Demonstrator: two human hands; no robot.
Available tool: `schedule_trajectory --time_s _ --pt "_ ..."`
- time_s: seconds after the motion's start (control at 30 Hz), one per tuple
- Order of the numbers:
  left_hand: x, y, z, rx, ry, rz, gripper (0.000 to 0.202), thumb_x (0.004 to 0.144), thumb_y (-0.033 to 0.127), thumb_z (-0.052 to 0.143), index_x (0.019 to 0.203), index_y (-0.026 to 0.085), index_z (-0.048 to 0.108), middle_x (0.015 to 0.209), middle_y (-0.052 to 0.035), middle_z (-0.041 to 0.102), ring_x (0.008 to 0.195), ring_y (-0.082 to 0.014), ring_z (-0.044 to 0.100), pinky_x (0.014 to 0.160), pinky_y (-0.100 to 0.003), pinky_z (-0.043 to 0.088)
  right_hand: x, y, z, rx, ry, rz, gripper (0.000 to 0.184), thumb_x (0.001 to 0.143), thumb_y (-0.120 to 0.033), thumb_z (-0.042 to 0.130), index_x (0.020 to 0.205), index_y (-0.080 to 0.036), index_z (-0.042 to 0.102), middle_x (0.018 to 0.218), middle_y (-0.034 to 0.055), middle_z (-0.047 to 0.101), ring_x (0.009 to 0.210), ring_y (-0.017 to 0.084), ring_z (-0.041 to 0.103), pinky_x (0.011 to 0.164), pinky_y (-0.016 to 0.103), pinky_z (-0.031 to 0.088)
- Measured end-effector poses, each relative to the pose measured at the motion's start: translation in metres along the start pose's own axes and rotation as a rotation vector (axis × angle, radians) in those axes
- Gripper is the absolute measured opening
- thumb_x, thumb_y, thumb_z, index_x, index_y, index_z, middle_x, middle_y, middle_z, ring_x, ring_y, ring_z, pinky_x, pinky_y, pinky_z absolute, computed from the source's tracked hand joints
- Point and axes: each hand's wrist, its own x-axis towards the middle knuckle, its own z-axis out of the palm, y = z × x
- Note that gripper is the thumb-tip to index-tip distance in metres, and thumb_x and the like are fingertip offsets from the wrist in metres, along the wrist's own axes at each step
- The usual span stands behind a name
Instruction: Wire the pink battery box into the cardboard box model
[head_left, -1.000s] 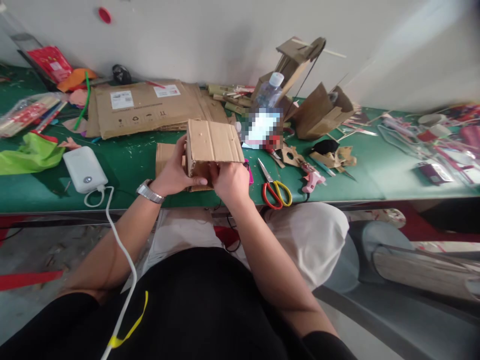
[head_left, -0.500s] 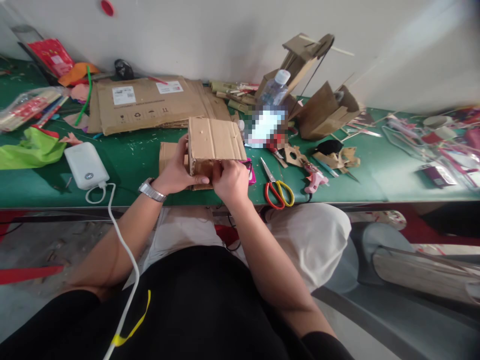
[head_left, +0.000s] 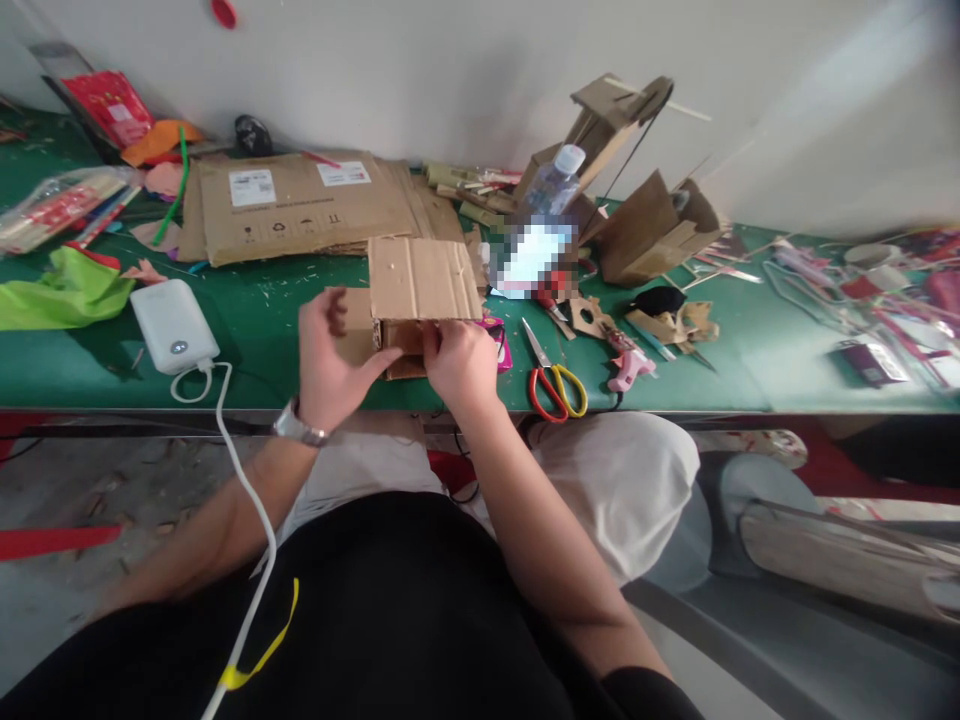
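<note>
A small cardboard box (head_left: pixel 426 280) stands near the table's front edge, its open side facing me. My right hand (head_left: pixel 463 368) grips the box at its front opening, with the fingers curled under the top panel and partly hidden inside. Just left of the box is my left hand (head_left: pixel 330 360), fingers apart and thumb stretched toward the opening; it holds nothing. Behind that hand lies a flat cardboard piece (head_left: pixel 352 318). A pink packet (head_left: pixel 501 345) shows partly beside my right hand.
Red-and-yellow-handled scissors (head_left: pixel 553 385) and a pink glue gun (head_left: pixel 630 368) lie to the right. A white power bank (head_left: pixel 174 325), its cable running toward me, is at left. Flattened cardboard (head_left: pixel 292 225), a plastic bottle (head_left: pixel 555 180) and a cardboard structure (head_left: pixel 600 120) stand or lie behind.
My left hand has let go of the box's left side and drawn back to the left, its fingers opening. The box has shifted slightly left, with my right hand still on it.
</note>
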Motion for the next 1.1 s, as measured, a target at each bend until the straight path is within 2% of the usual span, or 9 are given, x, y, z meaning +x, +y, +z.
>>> schedule_trajectory --time_s 0.07,0.13,0.23,0.3,0.37,0.5,0.7,0.97,1.1 --pt "-0.040 0.018 0.004 0.057 0.106 -0.037 0.036 0.089 0.042 0.081 0.119 0.028 0.066 0.103 -0.0046 0.066 0.100 -0.0274 0.066 0.096 -0.051 0.057 0.000 0.002 0.000 0.004 0.001 -0.001 0.039 0.108 -0.034 0.047 0.095 -0.016 0.079 0.090 0.0152 0.079 0.080 0.027 0.073 0.068 0.032 0.043" --pt "-0.074 0.030 0.015 -0.055 -0.095 -0.198 0.014 0.097 0.040 0.071 0.106 0.030 0.070 0.088 -0.0034 0.065 0.083 -0.0241 0.066 0.082 -0.046 0.061 -0.001 0.003 0.000 0.012 0.005 -0.007 0.039 0.108 -0.034 0.048 0.095 -0.016 0.079 0.090 0.0153 0.079 0.079 0.026 0.073 0.067 0.032 0.043" --pt "-0.093 0.033 0.040 -0.405 -0.218 -0.413 0.044 0.099 0.043 0.068 0.141 0.036 0.058 0.137 -0.0093 0.066 0.118 -0.0280 0.070 0.102 -0.053 0.060 -0.001 0.005 -0.001 0.026 0.009 -0.030 0.040 0.109 -0.035 0.047 0.096 -0.016 0.079 0.091 0.0151 0.080 0.081 0.026 0.073 0.068 0.031 0.043" --pt "-0.084 0.028 0.057 -0.539 -0.222 -0.415 0.050 0.100 0.043 0.067 0.148 0.039 0.052 0.162 -0.0071 0.052 0.148 -0.0282 0.054 0.126 -0.056 0.044 -0.001 0.005 -0.001 0.032 0.003 -0.034 0.040 0.110 -0.036 0.047 0.097 -0.016 0.079 0.090 0.0144 0.079 0.082 0.026 0.074 0.068 0.031 0.042" --pt "-0.067 0.021 0.070 -0.618 -0.224 -0.393 0.049 0.101 0.042 0.063 0.148 0.038 0.050 0.167 -0.0051 0.048 0.159 -0.0268 0.041 0.135 -0.055 0.031 -0.001 0.004 -0.003 0.034 -0.007 -0.033 0.039 0.110 -0.035 0.048 0.096 -0.016 0.079 0.090 0.0139 0.079 0.082 0.026 0.074 0.067 0.031 0.042" --pt "-0.043 0.009 0.089 -0.696 -0.154 -0.409 0.051 0.096 0.040 0.064 0.145 0.040 0.049 0.165 -0.0020 0.052 0.162 -0.0251 0.037 0.134 -0.056 0.033 0.001 0.006 -0.005 0.080 0.007 -0.078 0.031 0.108 -0.030 0.051 0.100 -0.018 0.079 0.095 0.0116 0.080 0.085 0.025 0.073 0.067 0.030 0.041" --pt "-0.038 0.002 0.096 -0.716 -0.144 -0.403 0.057 0.093 0.036 0.064 0.148 0.041 0.050 0.163 0.0003 0.055 0.159 -0.0246 0.042 0.132 -0.056 0.034 0.006 0.008 -0.009 0.090 -0.048 -0.087 0.033 0.107 -0.031 0.053 0.099 -0.019 0.083 0.088 0.0106 0.081 0.078 0.024 0.072 0.068 0.032 0.042" --pt "-0.027 0.023 0.092 -0.950 -0.024 -0.526 0.060 0.079 0.014 0.066 0.136 0.034 0.066 0.161 0.0005 0.058 0.162 -0.0240 0.036 0.133 -0.043 0.030 0.012 -0.004 -0.018 -0.008 -0.044 -0.018 0.035 0.108 -0.032 0.051 0.108 -0.020 0.084 0.095 0.0117 0.082 0.087 0.026 0.076 0.072 0.032 0.048" --pt "-0.023 0.036 0.092 -1.002 0.033 -0.620 0.047 0.088 0.019 0.060 0.133 0.033 0.067 0.155 -0.0014 0.062 0.157 -0.0229 0.044 0.130 -0.042 0.036 0.015 -0.006 -0.013 -0.116 -0.057 -0.018 0.038 0.109 -0.031 0.047 0.109 -0.016 0.081 0.097 0.0152 0.081 0.084 0.027 0.077 0.069 0.032 0.049"
